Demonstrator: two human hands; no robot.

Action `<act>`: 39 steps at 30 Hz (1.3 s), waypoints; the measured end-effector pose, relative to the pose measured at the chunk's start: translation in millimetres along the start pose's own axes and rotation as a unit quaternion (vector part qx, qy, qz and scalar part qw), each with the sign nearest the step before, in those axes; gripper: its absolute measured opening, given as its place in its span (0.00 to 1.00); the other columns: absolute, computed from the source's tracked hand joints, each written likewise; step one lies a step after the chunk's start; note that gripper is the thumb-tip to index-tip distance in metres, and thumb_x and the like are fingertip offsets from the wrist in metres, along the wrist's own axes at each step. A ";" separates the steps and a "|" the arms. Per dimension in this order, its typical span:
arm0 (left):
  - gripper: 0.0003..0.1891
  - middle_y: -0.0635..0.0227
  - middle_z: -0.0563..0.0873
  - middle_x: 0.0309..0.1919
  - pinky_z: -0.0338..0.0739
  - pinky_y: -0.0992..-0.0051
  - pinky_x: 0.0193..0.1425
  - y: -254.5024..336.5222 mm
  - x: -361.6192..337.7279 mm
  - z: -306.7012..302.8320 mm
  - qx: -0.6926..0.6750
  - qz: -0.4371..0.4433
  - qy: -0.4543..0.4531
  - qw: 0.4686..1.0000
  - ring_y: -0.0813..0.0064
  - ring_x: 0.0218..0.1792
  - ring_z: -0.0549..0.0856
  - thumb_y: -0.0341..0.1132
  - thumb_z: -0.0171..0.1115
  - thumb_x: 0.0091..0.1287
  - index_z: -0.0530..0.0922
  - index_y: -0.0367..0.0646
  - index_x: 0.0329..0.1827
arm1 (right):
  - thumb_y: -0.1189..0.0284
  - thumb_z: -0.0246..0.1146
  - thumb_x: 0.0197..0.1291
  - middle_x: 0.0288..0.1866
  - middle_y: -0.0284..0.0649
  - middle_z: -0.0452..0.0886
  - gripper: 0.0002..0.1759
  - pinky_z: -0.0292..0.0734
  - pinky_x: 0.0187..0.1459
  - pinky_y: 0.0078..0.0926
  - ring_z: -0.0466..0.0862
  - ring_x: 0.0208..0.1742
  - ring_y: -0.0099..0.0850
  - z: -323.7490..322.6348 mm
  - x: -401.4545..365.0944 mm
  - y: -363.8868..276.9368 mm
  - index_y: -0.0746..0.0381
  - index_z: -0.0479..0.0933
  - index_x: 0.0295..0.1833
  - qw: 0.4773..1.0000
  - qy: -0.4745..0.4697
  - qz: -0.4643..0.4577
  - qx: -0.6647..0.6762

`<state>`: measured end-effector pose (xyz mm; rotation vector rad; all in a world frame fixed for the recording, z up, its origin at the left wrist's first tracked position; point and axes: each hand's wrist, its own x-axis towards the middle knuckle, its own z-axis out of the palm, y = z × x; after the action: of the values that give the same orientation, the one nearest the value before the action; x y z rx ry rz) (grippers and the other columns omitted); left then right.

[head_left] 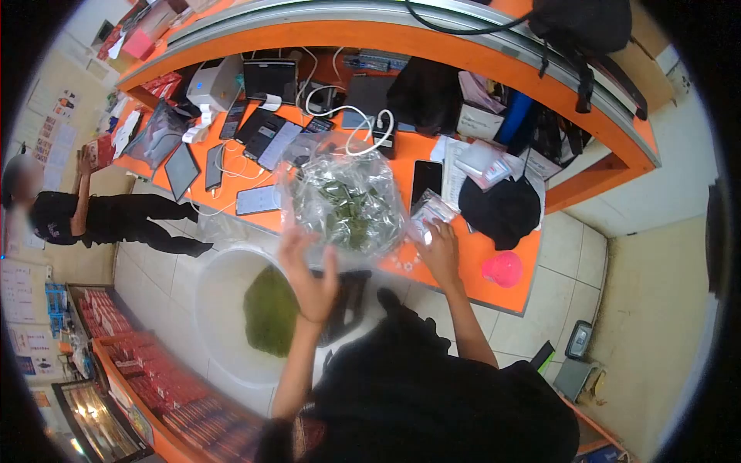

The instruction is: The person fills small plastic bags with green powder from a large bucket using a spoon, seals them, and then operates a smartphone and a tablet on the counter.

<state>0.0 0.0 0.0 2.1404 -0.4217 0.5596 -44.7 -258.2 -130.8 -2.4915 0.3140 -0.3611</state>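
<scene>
Head view: my blurred left hand (310, 279) is released, fingers spread, beside the clear plastic bag of green material (347, 202) on the orange tabletop (480, 287). My right hand (440, 251) meets a small clear plastic packet (431, 213); whether clenched, I cannot tell.

1. The left hand (309, 282) is blurred at the tabletop's (478, 270) near edge.
2. The small packet (427, 217) is partly covered by the right hand (440, 255); whether it is gripped cannot be told.
3. The tub's (220, 309) right side is hidden behind the left forearm (299, 363).
4. The clear bag's (347, 201) green contents are obscured by creases.
5. The black backpack (579, 29) is cut off above.
</scene>
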 end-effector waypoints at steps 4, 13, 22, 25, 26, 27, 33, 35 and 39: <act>0.19 0.56 0.82 0.55 0.78 0.68 0.54 18.8 -21.9 41.0 -0.081 -0.116 -0.325 0.935 0.63 0.55 0.82 0.36 0.67 0.66 0.78 0.37 0.56 | 0.72 0.61 0.64 0.45 0.51 0.82 0.10 0.75 0.54 0.41 0.83 0.48 0.45 2.7 6.5 18.6 0.64 0.79 0.49 0.993 0.054 0.067 0.082; 0.25 0.62 0.80 0.57 0.83 0.71 0.48 -3.6 -61.4 180.3 -0.561 -0.521 -0.310 0.564 0.72 0.51 0.84 0.38 0.59 0.73 0.67 0.43 0.70 | 0.73 0.62 0.63 0.48 0.49 0.82 0.13 0.75 0.55 0.39 0.81 0.52 0.47 -64.7 -40.9 -26.7 0.66 0.77 0.52 0.980 -0.029 -0.097 0.170; 0.30 0.60 0.75 0.64 0.72 0.71 0.68 1.2 -64.6 148.4 -0.553 -0.405 -0.282 0.671 0.69 0.63 0.77 0.21 0.56 0.64 0.64 0.38 0.73 | 0.78 0.61 0.62 0.51 0.40 0.81 0.13 0.75 0.52 0.24 0.82 0.49 0.29 -80.7 -6.4 28.6 0.66 0.81 0.52 0.936 0.032 0.144 0.319; 0.30 0.63 0.76 0.63 0.71 0.73 0.67 -0.6 -59.2 143.2 -0.528 -0.373 -0.278 0.711 0.73 0.62 0.76 0.22 0.57 0.64 0.66 0.38 0.72 | 0.77 0.62 0.62 0.43 0.38 0.81 0.12 0.76 0.42 0.23 0.80 0.41 0.24 -92.5 1.5 20.7 0.64 0.83 0.51 0.917 -0.062 0.052 0.391; 0.29 0.63 0.76 0.63 0.70 0.73 0.68 -1.8 -58.5 142.3 -0.512 -0.349 -0.281 0.733 0.73 0.62 0.76 0.23 0.57 0.64 0.66 0.37 0.71 | 0.76 0.64 0.62 0.43 0.37 0.80 0.12 0.75 0.40 0.22 0.79 0.40 0.22 -98.0 3.3 15.2 0.64 0.84 0.50 0.914 -0.069 0.051 0.397; 0.29 0.63 0.76 0.63 0.70 0.73 0.68 -1.5 -58.4 141.0 -0.512 -0.349 -0.278 0.734 0.73 0.62 0.76 0.23 0.57 0.64 0.66 0.37 0.71 | 0.75 0.66 0.61 0.42 0.35 0.79 0.12 0.74 0.38 0.21 0.77 0.38 0.21 -100.5 5.3 11.2 0.63 0.85 0.50 0.910 -0.077 0.051 0.404; 0.27 0.63 0.76 0.62 0.69 0.73 0.68 0.1 -58.1 139.2 -0.483 -0.333 -0.272 0.763 0.74 0.61 0.75 0.25 0.58 0.67 0.67 0.37 0.70 | 0.77 0.71 0.58 0.37 0.31 0.78 0.18 0.72 0.37 0.16 0.76 0.36 0.17 -93.6 9.1 7.4 0.65 0.80 0.55 0.857 -0.079 0.064 0.505; 0.24 0.63 0.77 0.61 0.70 0.72 0.67 8.5 -53.5 134.3 -0.495 -0.303 -0.267 0.769 0.74 0.61 0.75 0.27 0.59 0.69 0.69 0.39 0.68 | 0.76 0.70 0.59 0.37 0.32 0.79 0.20 0.73 0.39 0.18 0.77 0.37 0.18 -100.5 10.6 8.6 0.65 0.78 0.57 0.873 -0.093 0.060 0.475; 0.20 0.64 0.78 0.58 0.72 0.72 0.64 7.2 -54.5 138.9 -0.475 -0.280 -0.231 0.802 0.74 0.58 0.77 0.28 0.59 0.70 0.71 0.39 0.65 | 0.76 0.70 0.60 0.37 0.34 0.81 0.20 0.75 0.41 0.20 0.79 0.38 0.19 -112.9 8.7 0.4 0.65 0.76 0.58 0.870 -0.147 0.059 0.467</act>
<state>-16.1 -111.8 -97.6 1.2613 -0.2184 -0.4734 -73.3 -320.5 -40.8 -1.5221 0.1118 -0.0390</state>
